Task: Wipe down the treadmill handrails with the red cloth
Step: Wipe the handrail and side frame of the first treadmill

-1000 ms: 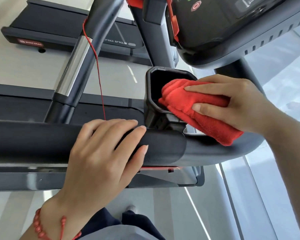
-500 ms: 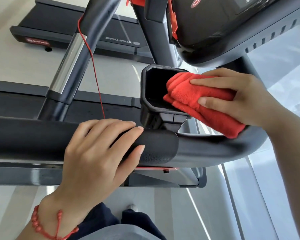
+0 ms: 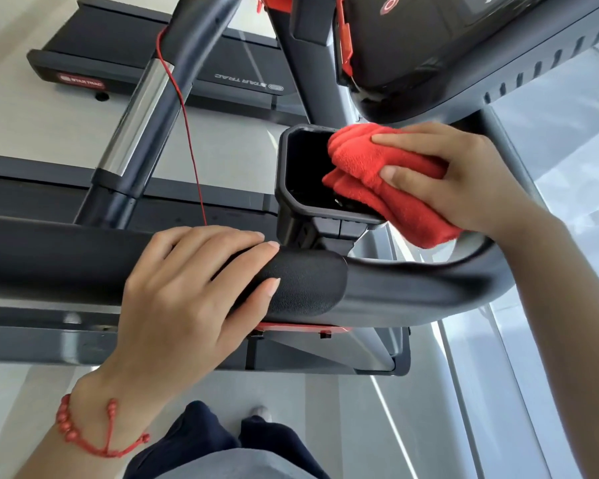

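A thick black handrail (image 3: 308, 281) runs across the middle of the view and curves up at the right. My left hand (image 3: 184, 295) lies over its padded grip, fingers curled round it. Just beyond, a black square cup holder (image 3: 292, 174) stands above the rail. My right hand (image 3: 460, 178) grips the folded red cloth (image 3: 370, 171) and presses it against the right rim of the cup holder, part of the cloth reaching inside. The cloth's lower end hangs toward the curved rail.
The treadmill console (image 3: 429, 46) overhangs at the top right. A second handrail with a chrome section (image 3: 135, 112) slants up at the left, with a red safety cord (image 3: 184, 115) hanging beside it. Another treadmill deck (image 3: 125, 60) lies beyond. My legs and a shoe show below.
My right hand and the cloth have shifted slightly up along the cup holder's right rim. My left hand stays on the rail grip.
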